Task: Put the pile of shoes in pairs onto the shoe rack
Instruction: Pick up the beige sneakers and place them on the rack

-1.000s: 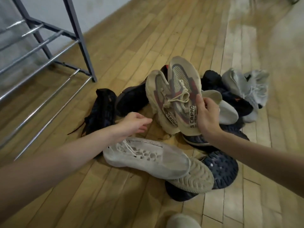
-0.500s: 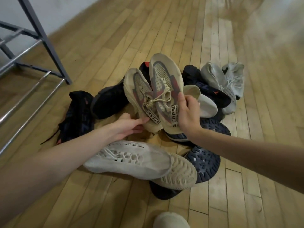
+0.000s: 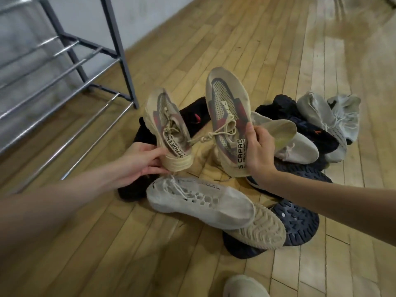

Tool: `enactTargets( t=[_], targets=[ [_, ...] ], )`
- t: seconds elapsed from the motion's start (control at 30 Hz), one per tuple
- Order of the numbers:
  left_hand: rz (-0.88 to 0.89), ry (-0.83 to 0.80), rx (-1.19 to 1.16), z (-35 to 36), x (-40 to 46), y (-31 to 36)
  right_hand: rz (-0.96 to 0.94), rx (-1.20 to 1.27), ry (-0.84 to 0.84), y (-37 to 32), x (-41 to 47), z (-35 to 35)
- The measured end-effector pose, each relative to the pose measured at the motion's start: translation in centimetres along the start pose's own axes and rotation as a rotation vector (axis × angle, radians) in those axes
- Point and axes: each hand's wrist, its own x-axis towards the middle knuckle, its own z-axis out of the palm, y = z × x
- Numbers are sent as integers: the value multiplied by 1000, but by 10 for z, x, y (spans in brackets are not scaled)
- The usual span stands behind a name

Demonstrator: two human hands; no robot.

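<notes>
— What has each hand got hold of?

— The left hand is closed round the heel of one beige sneaker. The right hand is pinched on the heel collar of the matching sneaker. Both shoes point toe-up and away from the person.

— Why by the heels?

— I'd judge it lets each shoe hang steady from one hand, and the toes can go onto the bars first. The two are apart, but a lace runs between them, so they may drag on each other.

— And around them?

— They are raised above the pile of dark and grey shoes on the wooden floor. A white sneaker lies on its side just below the hands, resting on a dark upturned sole.

— Where is the rack?

— The shoe rack stands to the left, near the pile. The bars in view are bare. This looks like the first pair.
</notes>
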Motion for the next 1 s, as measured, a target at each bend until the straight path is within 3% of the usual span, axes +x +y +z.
enactTargets(
  t=[0.3,0.57,0.77,1.0],
  targets=[
    [24,260,-77,-78,-69,-26,-30,57,-237,-34,-23,82],
    [4,398,-133,-110,-122,-75,-2,-42,-626,-56,-48,159],
    [-31,609,-210,-131,-158,-92,-166,-186,-780,-93,-62,213],
    [-60,815,-286,-157,-185,-112,-67,-32,-939,-104,-124,290]
  ],
)
